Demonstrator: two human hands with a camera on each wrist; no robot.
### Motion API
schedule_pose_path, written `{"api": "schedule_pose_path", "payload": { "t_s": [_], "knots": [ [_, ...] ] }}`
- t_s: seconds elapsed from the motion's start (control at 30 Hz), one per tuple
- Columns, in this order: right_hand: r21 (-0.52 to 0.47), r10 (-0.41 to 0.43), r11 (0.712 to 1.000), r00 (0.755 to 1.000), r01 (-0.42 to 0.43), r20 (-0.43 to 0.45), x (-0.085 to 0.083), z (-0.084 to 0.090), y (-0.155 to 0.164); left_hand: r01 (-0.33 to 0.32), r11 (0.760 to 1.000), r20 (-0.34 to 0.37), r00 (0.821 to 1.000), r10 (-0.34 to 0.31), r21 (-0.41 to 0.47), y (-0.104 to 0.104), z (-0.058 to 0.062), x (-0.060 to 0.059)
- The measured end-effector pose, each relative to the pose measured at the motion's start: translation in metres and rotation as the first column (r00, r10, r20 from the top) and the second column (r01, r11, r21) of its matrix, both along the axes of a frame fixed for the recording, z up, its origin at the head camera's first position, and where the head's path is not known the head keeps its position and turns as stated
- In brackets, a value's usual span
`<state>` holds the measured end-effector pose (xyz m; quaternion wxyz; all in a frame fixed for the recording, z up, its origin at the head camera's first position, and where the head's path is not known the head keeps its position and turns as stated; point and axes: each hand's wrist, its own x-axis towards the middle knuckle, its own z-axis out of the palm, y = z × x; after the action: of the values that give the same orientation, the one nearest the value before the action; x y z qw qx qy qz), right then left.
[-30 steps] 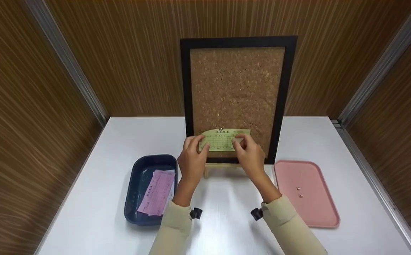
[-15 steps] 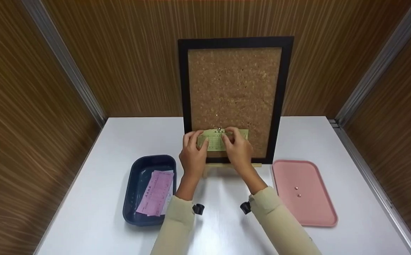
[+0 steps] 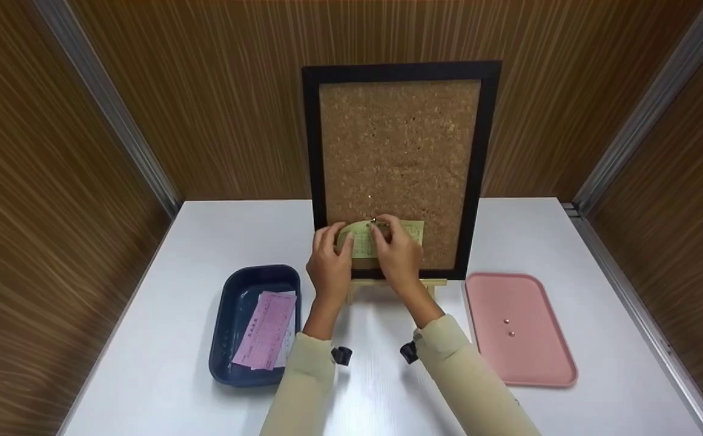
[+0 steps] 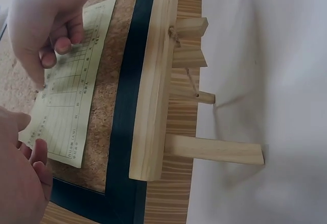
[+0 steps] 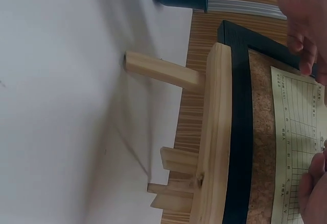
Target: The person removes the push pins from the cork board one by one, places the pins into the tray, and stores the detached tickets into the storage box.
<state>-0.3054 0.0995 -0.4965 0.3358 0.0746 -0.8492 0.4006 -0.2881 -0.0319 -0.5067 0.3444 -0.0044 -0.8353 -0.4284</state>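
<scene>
A pale green printed slip (image 3: 361, 244) lies against the lower part of the cork board (image 3: 399, 145), its upper left corner bowed. My left hand (image 3: 329, 266) holds the slip's left end between curled fingers and thumb. At the slip's top edge sits a small shiny push pin (image 3: 373, 220). My right hand (image 3: 401, 257) pinches at this pin with thumb and index finger, covering part of the slip. In the left wrist view the right hand (image 4: 48, 20) bends over the slip (image 4: 66, 99), fingertips close to its upper edge.
A wooden easel (image 4: 153, 81) supports the black-framed board. On the left, a dark blue bin (image 3: 224, 339) contains pink slips (image 3: 266, 330) and a whitish one. Two more push pins (image 3: 511, 333) lie on a pink tray (image 3: 539, 363) at right. Wood-grain walls (image 3: 242, 121) enclose the white table.
My right hand has moved left along the slip, from its right part to the push pin at the top edge. My left hand stays at the slip's left end.
</scene>
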Motion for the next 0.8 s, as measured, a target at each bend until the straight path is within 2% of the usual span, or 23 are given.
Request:
{"api": "schedule_pose_path", "payload": {
  "t_s": [0.23, 0.47, 0.8],
  "knots": [
    [-0.011, -0.027, 1.000, 0.999, 0.028, 0.017, -0.0008, 0.0027, -0.0028, -0.002, 1.000, -0.018, 1.000, 0.003, 0.023, 0.0005, -0.0017, -0.0016],
    [-0.048, 0.000, 0.999, 1.000, 0.000, 0.011, -0.0025, 0.0040, -0.0052, -0.004, 0.999, -0.032, 0.999, 0.006, 0.038, -0.0008, -0.0024, -0.0012],
    [-0.091, 0.022, 0.996, 0.998, -0.017, 0.056, -0.0027, 0.0044, -0.0023, -0.007, 0.999, -0.016, 1.000, 0.008, 0.041, -0.0007, -0.0026, -0.0030]
  ]
}}
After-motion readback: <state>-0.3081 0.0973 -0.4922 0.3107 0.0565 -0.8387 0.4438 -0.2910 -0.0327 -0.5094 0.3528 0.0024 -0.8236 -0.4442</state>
